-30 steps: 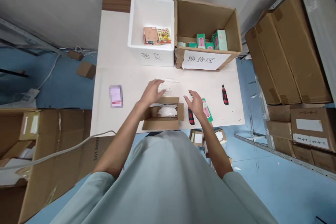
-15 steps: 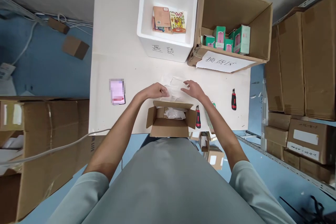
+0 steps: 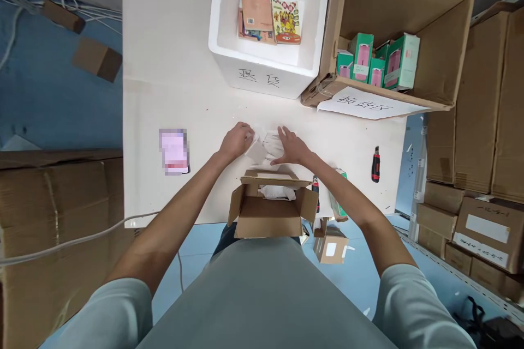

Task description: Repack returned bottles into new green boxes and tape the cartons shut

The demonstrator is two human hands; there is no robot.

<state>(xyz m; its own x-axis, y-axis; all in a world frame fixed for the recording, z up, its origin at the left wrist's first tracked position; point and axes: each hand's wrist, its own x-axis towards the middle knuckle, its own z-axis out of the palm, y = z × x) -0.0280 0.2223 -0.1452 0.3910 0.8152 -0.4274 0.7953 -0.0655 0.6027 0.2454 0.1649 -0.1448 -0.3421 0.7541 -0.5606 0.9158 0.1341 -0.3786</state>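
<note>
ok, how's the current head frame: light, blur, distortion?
Head view: light is soft, no harsh glare on the table; the white wrap between left hand and right hand has low contrast; phone is pixelated; shelf cartons look stretched, likely wide-angle.

"What can't you see?"
"The near cutter (image 3: 315, 187): a flap (image 3: 308, 204) covers part. My right arm (image 3: 352, 195) hides part of the green box (image 3: 337, 208)."
"And up top?"
"The edge cuts off the white bin (image 3: 266, 75) and the carton (image 3: 444, 54)."
"The phone (image 3: 174, 151)?"
"Pixelated; I can't read it. Whether my left hand (image 3: 236, 142) pinches the wrap (image 3: 257, 151), I can't tell."
</note>
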